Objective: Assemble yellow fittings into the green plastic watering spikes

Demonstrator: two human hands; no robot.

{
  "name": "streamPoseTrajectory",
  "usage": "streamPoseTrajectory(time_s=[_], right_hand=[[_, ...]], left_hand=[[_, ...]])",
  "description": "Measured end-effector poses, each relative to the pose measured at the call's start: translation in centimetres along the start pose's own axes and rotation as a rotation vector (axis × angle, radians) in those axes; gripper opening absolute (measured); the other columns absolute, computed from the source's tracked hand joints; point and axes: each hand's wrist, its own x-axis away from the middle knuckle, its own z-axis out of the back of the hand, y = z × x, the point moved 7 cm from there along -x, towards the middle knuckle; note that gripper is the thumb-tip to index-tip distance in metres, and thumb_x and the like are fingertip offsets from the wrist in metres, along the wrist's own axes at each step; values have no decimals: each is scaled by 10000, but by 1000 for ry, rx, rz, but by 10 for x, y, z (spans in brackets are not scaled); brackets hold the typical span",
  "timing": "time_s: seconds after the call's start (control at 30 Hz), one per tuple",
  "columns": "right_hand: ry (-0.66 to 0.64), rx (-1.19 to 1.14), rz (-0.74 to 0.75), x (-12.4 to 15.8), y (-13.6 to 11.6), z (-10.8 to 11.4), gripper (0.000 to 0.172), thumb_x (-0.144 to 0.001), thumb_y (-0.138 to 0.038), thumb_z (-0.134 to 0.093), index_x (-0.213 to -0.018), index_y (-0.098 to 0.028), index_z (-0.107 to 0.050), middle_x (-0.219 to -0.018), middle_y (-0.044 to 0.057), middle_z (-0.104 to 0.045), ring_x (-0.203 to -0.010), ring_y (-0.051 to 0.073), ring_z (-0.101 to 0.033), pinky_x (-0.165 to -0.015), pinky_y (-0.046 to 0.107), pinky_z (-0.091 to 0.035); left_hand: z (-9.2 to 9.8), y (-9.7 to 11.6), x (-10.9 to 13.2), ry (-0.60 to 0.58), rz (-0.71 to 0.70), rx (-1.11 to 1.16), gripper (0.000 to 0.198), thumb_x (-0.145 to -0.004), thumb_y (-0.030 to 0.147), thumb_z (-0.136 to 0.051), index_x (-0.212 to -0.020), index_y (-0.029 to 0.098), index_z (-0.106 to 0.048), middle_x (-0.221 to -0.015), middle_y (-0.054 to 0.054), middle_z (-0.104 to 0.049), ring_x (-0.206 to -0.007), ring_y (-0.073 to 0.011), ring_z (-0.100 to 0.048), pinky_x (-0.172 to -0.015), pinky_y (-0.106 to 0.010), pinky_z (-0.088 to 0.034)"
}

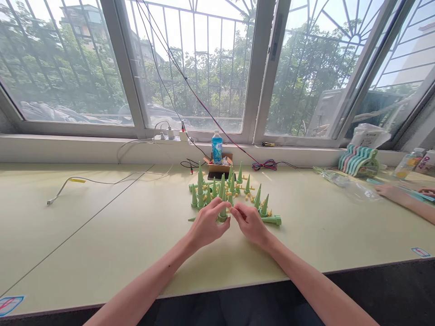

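My left hand (208,223) and my right hand (250,222) meet at the middle of the pale green table (102,235). Between them stands a green cone-shaped spike (223,213); my left fingers curl round its base. My right fingers pinch a small yellow piece (231,209) against the spike. Several more green spikes (217,188) stand upright just behind the hands. One green spike (272,220) lies on its side to the right of my right hand. Small yellow pieces (249,197) are scattered among them.
A water bottle (216,146) and a small cardboard box (219,166) sit behind the spikes. Cables (102,181) trail over the left of the table. Another person's hand (390,192) rests at the far right, near a clear plastic bag (346,185) and teal hangers (358,160).
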Motion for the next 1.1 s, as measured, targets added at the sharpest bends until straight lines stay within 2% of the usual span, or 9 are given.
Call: streamPoseTrajectory(time_s=[0.23,0.37,0.5,0.87,1.1], right_hand=[[12,33,18,0,1,-1,418,-985,-450,-384,-655,-195,-424,-544,-57,-302,-499,101,-260,-489,254,-232],[-4,-6,-4,1,2,-2,323,-977,-454,-409,-825,-192,-523,-553,-56,-370,-486,107,-306,-486,254,-251],[-22,-43,6,2,1,-3,229,-969,-410,-434,-941,-199,-517,-562,-61,-385,-478,110,-309,-484,252,-257],[-2,5,4,1,4,-2,233,-952,-367,-449,-793,-207,-508,-562,-52,-355,-497,115,-291,-484,249,-260],[-4,17,28,0,-1,-1,298,-957,-371,-438,-717,-201,-488,-547,-52,-341,-496,108,-282,-481,249,-249]], left_hand=[[0,0,-1,0,4,15,250,-813,148,-575,-1052,219,-595,-876,-8,-545,-608,-94,-489,-550,-214,-430],[1,-2,-1,26,13,8,258,-808,140,-575,-1051,223,-601,-891,-13,-565,-625,-97,-518,-552,-212,-438],[2,-3,-1,47,26,0,268,-796,126,-574,-1043,226,-605,-895,-12,-573,-631,-96,-535,-550,-208,-439],[1,-3,0,32,19,3,279,-790,115,-589,-1046,224,-607,-914,-18,-590,-645,-102,-551,-544,-206,-437],[0,-3,0,18,-3,16,265,-806,124,-580,-1050,224,-606,-913,-18,-599,-625,-96,-551,-553,-213,-448]])
